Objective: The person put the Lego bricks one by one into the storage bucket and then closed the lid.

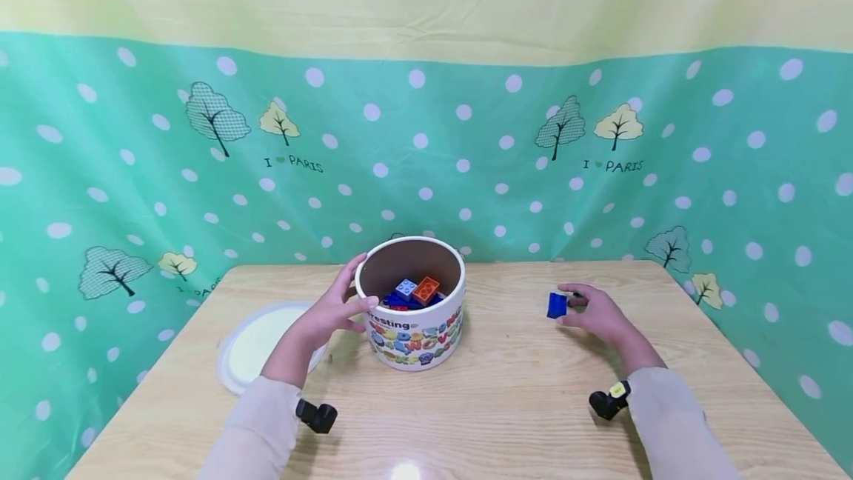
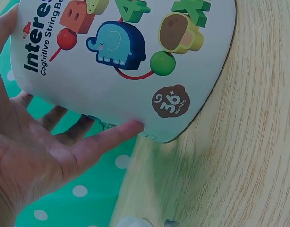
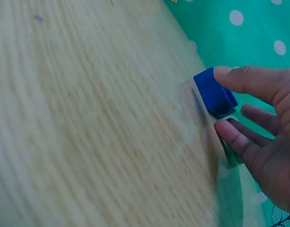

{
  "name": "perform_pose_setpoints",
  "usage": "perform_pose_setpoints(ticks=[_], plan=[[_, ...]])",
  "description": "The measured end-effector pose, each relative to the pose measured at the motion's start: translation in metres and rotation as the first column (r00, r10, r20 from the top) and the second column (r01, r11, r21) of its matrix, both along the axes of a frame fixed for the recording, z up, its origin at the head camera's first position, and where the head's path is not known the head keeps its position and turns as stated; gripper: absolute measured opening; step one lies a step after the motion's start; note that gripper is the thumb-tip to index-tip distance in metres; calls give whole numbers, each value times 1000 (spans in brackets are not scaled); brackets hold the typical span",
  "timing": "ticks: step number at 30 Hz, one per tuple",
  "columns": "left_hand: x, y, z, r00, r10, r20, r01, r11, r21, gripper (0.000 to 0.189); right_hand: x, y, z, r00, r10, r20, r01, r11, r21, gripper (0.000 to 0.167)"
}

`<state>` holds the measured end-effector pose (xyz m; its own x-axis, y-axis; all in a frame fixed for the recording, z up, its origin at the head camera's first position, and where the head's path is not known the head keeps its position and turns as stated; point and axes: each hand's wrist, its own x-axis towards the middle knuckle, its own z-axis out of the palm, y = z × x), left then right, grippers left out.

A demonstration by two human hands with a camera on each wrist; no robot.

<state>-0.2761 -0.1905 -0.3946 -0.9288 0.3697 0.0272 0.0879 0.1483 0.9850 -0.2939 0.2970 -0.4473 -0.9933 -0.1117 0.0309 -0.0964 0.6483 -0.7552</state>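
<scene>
My left hand point(image 1: 332, 311) holds the side of a white round bucket point(image 1: 416, 347), with the thumb at the near rim and the fingers spread round its left side. Inside the bucket lie toy building bricks, among them an orange brick point(image 1: 426, 290), a light blue brick point(image 1: 405, 288) and several dark blue ones. Out to the right, my right hand point(image 1: 598, 311) pinches a blue brick point(image 1: 557, 305) between thumb and fingers, close over the table. In the right wrist view this blue brick point(image 3: 213, 93) shows at the fingertips, and a dark green piece is partly hidden behind the fingers.
A white round lid point(image 1: 253, 350) lies on the wooden table point(image 1: 480, 421), left of the bucket and partly behind my left forearm. Behind the table's far edge hangs a green and yellow curtain point(image 1: 440, 139) with dots and trees. Printed letters and animals cover the bucket's wall.
</scene>
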Motion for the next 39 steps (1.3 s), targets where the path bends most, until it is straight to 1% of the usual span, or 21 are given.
perform_pose_setpoints(ticks=[2,6,10,14,18,21,25,28,34,39], plan=[[-1,1,0,1000,2,3,-2,1000,-2,89,-1,1,-1,1000,-4,-2,4,1000,3,71],[-1,0,1,1000,11,4,-11,1000,-2,90,-4,1,-3,1000,-1,-4,1,1000,-22,69],[-1,1,1,1000,2,5,-2,1000,0,89,-4,2,-3,1000,-11,15,12,999,-40,70],[-2,0,2,1000,2,2,-2,1000,-2,89,-6,2,-2,999,-18,27,19,999,-26,71],[-1,0,3,1000,17,5,-17,1000,1,88,-9,1,-1,1000,-8,5,8,1000,8,68],[-1,1,2,1000,13,8,-14,1000,4,88,-10,1,-2,1000,-4,-12,4,1000,26,62],[-1,2,0,1000,4,5,-4,1000,6,88,-8,2,-5,1000,-2,-15,3,1000,27,56],[-1,2,-1,1000,-1,-3,1,1000,7,86,-7,1,-4,1000,12,-19,-12,1000,26,55],[-2,1,-1,1000,-1,-5,1,1000,6,86,-4,-1,0,998,46,-32,-46,999,3,55],[-1,1,0,1000,-2,2,2,1000,0,87,2,-1,5,997,63,-45,-63,998,12,55]])
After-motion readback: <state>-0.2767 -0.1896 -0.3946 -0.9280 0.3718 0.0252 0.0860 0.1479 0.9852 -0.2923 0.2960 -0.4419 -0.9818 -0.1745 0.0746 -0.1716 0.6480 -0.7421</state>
